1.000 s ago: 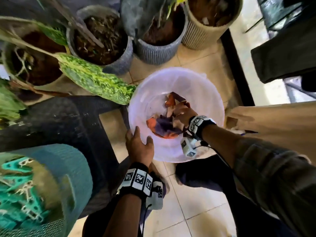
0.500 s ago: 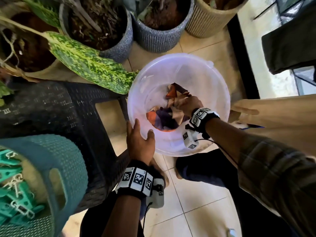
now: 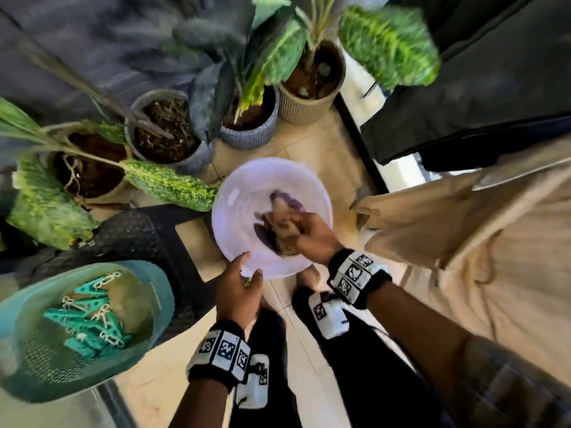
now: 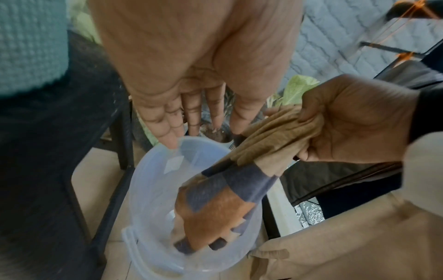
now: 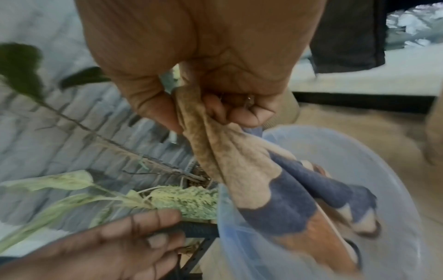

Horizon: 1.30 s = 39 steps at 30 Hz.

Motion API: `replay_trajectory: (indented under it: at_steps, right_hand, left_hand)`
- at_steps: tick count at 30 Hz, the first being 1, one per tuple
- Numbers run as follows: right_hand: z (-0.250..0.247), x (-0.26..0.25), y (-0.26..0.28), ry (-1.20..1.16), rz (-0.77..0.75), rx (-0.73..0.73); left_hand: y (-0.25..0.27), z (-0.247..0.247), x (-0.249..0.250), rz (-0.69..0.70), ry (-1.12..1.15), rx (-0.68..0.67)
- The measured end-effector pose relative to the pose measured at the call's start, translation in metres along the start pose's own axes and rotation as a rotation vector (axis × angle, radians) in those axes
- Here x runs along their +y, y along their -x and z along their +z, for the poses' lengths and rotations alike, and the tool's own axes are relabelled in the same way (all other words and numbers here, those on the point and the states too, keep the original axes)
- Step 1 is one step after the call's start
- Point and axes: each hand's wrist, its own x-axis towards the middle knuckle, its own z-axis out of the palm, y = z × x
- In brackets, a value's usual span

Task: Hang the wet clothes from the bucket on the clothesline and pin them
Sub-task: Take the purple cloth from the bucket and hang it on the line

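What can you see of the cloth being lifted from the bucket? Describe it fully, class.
The cloth is one bunched, wrinkled piece with tan, slate-blue and orange patches. The right hand grips its tan upper end; the rest hangs at a slant into the translucent plastic bucket, its lower end near the bottom. The left hand rests on the bucket's rim, not touching the cloth.

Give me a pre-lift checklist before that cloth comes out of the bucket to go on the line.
1. Right hand grip on the cloth: ok, fingers are curled round its tan end.
2. Cloth clear of the bucket: not ok, its orange and blue end hangs inside.
3. Left hand steadying the bucket: ok, straight fingers at the near rim.
4. Pegs at hand: ok, teal pegs lie in the basket on the left.
5. Bucket empty after this cloth: cannot tell, the cloth hides the bottom.
6. Free space on the line: cannot tell, a tan garment hangs to the right.
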Motion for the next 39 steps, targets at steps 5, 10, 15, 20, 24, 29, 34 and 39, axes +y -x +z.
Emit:
replay_trajectory:
  at_steps: [5,10,15,20,24,29,34,39]
  right_hand:
    - [-0.036,-0.067,0.08,-0.098,-0.265,-0.072]
    - [-0.075,-0.121,0.139,-0.085,-0.436,-0.164]
    - [-0.106,-0.143,0.174,-0.212,-0.462,-0.249]
    - [-0.141,-0.139,0.189,-0.244,-0.528,-0.119]
    - [-0.159,-0.127,0.198,0.027,-0.481,-0.091]
    - [-0.162,-0.137,0.201,0.562,-0.507,0.156]
    - [-0.146,-0.175,0.193,0.041,-0.546,0.193]
    - [-0.11,-0.217,0.199,-0.187,-0.597,0.211]
  left_hand:
    - [0.029,-0.038,0.057,0.165,-0.075,0.008]
    - [0.042,-0.06,0.114,0.306,-0.082,-0.104]
    - [0.062,-0.084,0.144,0.438,-0.23,-0.157]
    - [0.088,-0.12,0.176,0.598,-0.155,-0.022]
    - [0.117,-0.138,0.22,0.777,-0.215,-0.066]
    - [0.138,-0.158,0.273,1.016,-0.324,-0.085]
    - [0.158,-0.19,0.302,1.161,-0.298,-0.055]
    - [0.167,-0.224,0.308,1.228,-0.181,-0.08]
